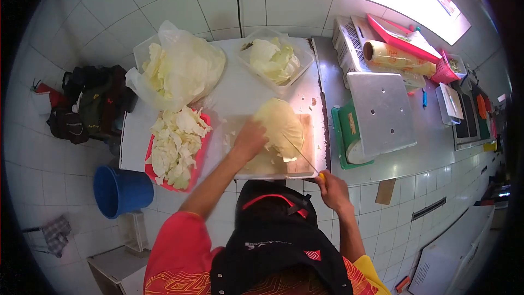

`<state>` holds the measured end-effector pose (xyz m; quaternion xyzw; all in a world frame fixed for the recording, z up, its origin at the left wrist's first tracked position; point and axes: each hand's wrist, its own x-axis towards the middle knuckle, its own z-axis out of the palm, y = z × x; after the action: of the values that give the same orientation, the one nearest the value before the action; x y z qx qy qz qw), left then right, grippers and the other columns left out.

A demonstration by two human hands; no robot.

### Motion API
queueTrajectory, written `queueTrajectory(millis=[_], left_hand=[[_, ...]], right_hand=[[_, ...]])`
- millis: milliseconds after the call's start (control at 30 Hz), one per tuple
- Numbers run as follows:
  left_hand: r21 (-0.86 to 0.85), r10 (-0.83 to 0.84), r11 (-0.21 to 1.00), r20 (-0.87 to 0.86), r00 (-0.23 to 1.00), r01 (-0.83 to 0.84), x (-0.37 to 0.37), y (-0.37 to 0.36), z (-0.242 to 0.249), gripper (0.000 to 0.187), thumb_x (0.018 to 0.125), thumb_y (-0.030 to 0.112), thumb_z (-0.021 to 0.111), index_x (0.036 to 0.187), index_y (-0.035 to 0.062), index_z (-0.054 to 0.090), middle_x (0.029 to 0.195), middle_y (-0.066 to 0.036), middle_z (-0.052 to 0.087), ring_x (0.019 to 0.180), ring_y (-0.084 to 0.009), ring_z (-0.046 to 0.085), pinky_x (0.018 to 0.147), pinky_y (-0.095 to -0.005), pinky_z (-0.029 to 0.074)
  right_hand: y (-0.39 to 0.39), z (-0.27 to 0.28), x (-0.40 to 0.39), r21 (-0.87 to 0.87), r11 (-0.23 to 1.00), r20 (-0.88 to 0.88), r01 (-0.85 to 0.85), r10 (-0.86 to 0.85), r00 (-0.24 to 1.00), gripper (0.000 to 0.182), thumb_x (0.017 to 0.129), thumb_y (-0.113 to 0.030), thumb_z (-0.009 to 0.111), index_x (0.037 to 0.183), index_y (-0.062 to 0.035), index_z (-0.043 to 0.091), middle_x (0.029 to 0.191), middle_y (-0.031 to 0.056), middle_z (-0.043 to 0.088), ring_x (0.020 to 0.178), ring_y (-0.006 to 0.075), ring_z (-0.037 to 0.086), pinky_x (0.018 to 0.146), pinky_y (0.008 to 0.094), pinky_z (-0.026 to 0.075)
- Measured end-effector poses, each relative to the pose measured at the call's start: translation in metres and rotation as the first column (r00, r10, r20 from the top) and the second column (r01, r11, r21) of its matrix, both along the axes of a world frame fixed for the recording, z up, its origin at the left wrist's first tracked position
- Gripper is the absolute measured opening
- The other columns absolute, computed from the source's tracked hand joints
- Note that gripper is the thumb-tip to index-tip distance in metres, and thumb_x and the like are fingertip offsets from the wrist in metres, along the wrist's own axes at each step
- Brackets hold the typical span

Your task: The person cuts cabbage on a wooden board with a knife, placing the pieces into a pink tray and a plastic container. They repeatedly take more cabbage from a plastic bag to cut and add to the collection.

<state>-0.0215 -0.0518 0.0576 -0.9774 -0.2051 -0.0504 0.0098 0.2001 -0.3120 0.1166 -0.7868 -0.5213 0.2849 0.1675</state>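
Note:
A pale green cabbage [279,123] rests on a wooden cutting board [307,145] at the front of the white table. My left hand [251,139] grips the cabbage at its left side, fingers curled against it and slightly blurred. In my right hand [333,191] is a knife [304,159] with a yellow handle, its blade slanting up to the left against the lower part of the cabbage. Small cabbage scraps lie around the board. A red tray [204,155] heaped with loose cabbage leaves [174,145] stands left of the board.
Behind the tray is a plastic bag [199,71] with cabbage. A clear tub [303,74] of leaves stands at the table's back. The right counter holds a green scale [344,131] with a metal platform and a film roll [398,57]. A blue bucket [139,191] is at lower left.

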Motion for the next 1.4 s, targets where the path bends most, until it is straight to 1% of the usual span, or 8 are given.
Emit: queueTrajectory(millis=[67, 200, 567, 833, 1067, 1167, 1233, 1400], left_hand=[[0.064, -0.04, 0.997, 0.148, 0.988, 0.03, -0.007, 0.016, -0.016, 0.011, 0.08, 0.014, 0.065, 0.073, 0.0175, 0.074, 0.103, -0.004, 0.07, 0.126, -0.0266, 0.057, 0.119, -0.0551, 0.03], [0.124, -0.113, 0.987, 0.099, 0.989, 0.101, -0.007, 0.028, 0.0, 0.011, 0.076, 0.015, 0.066, 0.07, 0.0172, 0.074, 0.103, -0.004, 0.069, 0.125, -0.0265, 0.056, 0.12, -0.0552, 0.03], [0.168, -0.189, 0.974, 0.211, 0.959, 0.155, -0.007, 0.027, -0.008, 0.011, 0.069, 0.014, 0.066, 0.059, 0.0154, 0.072, 0.091, -0.004, 0.066, 0.116, -0.026, 0.058, 0.119, -0.055, 0.034], [0.186, -0.187, 0.971, 0.194, 0.963, 0.151, -0.004, 0.027, -0.01, 0.01, 0.069, 0.014, 0.066, 0.061, 0.0145, 0.072, 0.095, -0.005, 0.066, 0.117, -0.0268, 0.057, 0.119, -0.0548, 0.035], [0.149, -0.093, 0.986, 0.14, 0.986, 0.072, -0.014, 0.034, -0.015, 0.012, 0.072, 0.014, 0.066, 0.064, 0.0165, 0.075, 0.096, -0.006, 0.066, 0.117, -0.0263, 0.058, 0.12, -0.0542, 0.031], [0.069, -0.025, 0.997, 0.069, 0.997, 0.021, -0.019, 0.029, -0.008, 0.012, 0.075, 0.014, 0.067, 0.072, 0.0186, 0.078, 0.105, -0.005, 0.068, 0.12, -0.0256, 0.057, 0.113, -0.049, 0.039], [-0.001, 0.028, 1.0, 0.139, 0.99, -0.028, -0.021, 0.028, -0.014, 0.014, 0.075, 0.014, 0.067, 0.074, 0.0205, 0.079, 0.105, -0.004, 0.068, 0.118, -0.0254, 0.057, 0.109, -0.047, 0.04], [-0.109, 0.14, 0.987, 0.236, 0.962, -0.117, -0.027, 0.021, -0.028, 0.016, 0.077, 0.013, 0.066, 0.079, 0.0207, 0.08, 0.105, -0.004, 0.067, 0.114, -0.0253, 0.058, 0.102, -0.0444, 0.043]], right_hand=[[0.007, 0.012, 0.01, -0.051, 0.997, 0.096, -0.051, 0.055, 0.994, 0.032, 0.106, -0.037, 0.047, 0.105, -0.0069, 0.059, 0.085, 0.0216, 0.069, 0.084, 0.0474, 0.065, 0.07, 0.0577, 0.048], [0.018, -0.002, 0.021, -0.248, 0.949, 0.134, -0.193, 0.231, 0.964, 0.034, 0.106, -0.038, 0.045, 0.104, -0.0053, 0.054, 0.081, 0.0254, 0.068, 0.081, 0.0493, 0.065, 0.069, 0.0605, 0.048], [0.011, -0.018, -0.004, -0.217, 0.95, 0.092, -0.222, 0.247, 0.965, 0.027, 0.106, -0.033, 0.046, 0.113, -0.0071, 0.047, 0.078, 0.0267, 0.066, 0.079, 0.0512, 0.064, 0.068, 0.0616, 0.047], [0.003, -0.104, -0.016, -0.165, 0.969, 0.084, -0.185, 0.201, 0.976, 0.03, 0.106, -0.035, 0.047, 0.113, -0.0058, 0.045, 0.076, 0.0284, 0.067, 0.074, 0.0519, 0.066, 0.065, 0.0639, 0.05], [-0.033, -0.093, -0.003, -0.185, 0.969, 0.008, -0.166, 0.17, 0.985, 0.026, 0.106, -0.031, 0.048, 0.112, -0.0066, 0.043, 0.073, 0.0292, 0.064, 0.073, 0.053, 0.063, 0.062, 0.0631, 0.046], [-0.071, -0.085, 0.016, -0.225, 0.962, 0.029, -0.153, 0.164, 0.986, 0.025, 0.106, -0.032, 0.049, 0.109, -0.0075, 0.045, 0.075, 0.0291, 0.065, 0.074, 0.0533, 0.063, 0.063, 0.0629, 0.046], [-0.079, -0.079, 0.025, -0.276, 0.95, 0.042, -0.147, 0.164, 0.985, 0.026, 0.106, -0.033, 0.049, 0.111, -0.0072, 0.048, 0.075, 0.0272, 0.066, 0.074, 0.0529, 0.063, 0.063, 0.0619, 0.046], [-0.07, -0.093, 0.026, -0.112, 0.989, -0.038, -0.098, 0.094, 0.995, 0.027, 0.103, -0.036, 0.055, 0.11, -0.0101, 0.055, 0.076, 0.0233, 0.067, 0.074, 0.0488, 0.065, 0.063, 0.0572, 0.048]])
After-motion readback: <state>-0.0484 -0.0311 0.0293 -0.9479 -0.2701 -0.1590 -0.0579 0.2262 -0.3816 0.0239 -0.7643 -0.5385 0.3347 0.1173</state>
